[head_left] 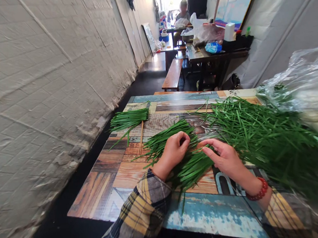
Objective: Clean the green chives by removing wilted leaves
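Note:
My left hand (176,149) is over the middle of the table, thumb and fingers pinched together; whatever is between them is too small to make out. Under and behind it lies a bunch of green garlic chives (161,138). My right hand (225,158), with a red bead bracelet on the wrist, has thumb and forefinger at the ends of a nearer bunch of garlic chives (194,168), which they appear to pinch. A large loose heap of garlic chives (256,127) spreads just right of this hand.
On the patchwork-patterned table (98,189), another neat chive bunch (130,118) lies at far left beside thin brown sticks (141,138). A clear plastic bag (305,81) stands at right. Beyond are a bench (173,74), a cluttered table (202,55) and a seated person (183,12). A white wall (43,78) runs along the left.

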The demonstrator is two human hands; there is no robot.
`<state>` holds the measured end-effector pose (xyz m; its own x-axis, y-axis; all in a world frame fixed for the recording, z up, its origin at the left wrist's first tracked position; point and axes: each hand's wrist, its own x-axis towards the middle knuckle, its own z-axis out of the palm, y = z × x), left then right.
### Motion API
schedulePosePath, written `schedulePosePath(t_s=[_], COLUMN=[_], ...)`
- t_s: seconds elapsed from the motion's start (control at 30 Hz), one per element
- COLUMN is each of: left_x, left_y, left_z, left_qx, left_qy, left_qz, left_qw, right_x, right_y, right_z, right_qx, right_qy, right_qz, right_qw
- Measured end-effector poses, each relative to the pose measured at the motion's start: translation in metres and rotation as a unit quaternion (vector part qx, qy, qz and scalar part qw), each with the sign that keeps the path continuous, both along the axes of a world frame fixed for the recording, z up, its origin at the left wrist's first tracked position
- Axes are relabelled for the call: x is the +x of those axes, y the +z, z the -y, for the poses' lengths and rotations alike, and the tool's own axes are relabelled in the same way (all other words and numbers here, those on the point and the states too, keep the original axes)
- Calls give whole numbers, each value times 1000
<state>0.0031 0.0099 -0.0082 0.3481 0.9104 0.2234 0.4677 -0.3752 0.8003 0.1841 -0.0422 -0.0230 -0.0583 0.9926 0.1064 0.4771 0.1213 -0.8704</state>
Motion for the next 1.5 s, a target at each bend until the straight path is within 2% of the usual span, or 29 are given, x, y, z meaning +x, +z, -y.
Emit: schedulePosePath(t_s=[0.13,0.3,0.93,1.27,1.33,1.4,1.5], left_x=[4,6,6,5,2,-2,-10], left_y=[0,-1,2,5,7,8,9], left_z=[2,3,6,9,7,3,-2], left_qx=[-52,-69,-38,-23,-22,-10,36], left_qy=[-21,-27,-46,-116,-83,-20,34], left_qz=[55,80,82,55,51,40,-18], left_qw=[997,994,995,991,995,999,999], right_x=[0,0,0,0,1,1,2], right_y=[-1,-2,0,-3,-3,-3,-5], right_z=[0,-1,-1,0,0,0,0], right_qx=[5,17,5,-5,-9,-12,-15], right_qy=[-7,-6,-2,-1,6,6,3], right_qz=[-1,5,0,-60,-42,-25,-12], right_qw=[1000,1000,1000,998,999,1000,1000])
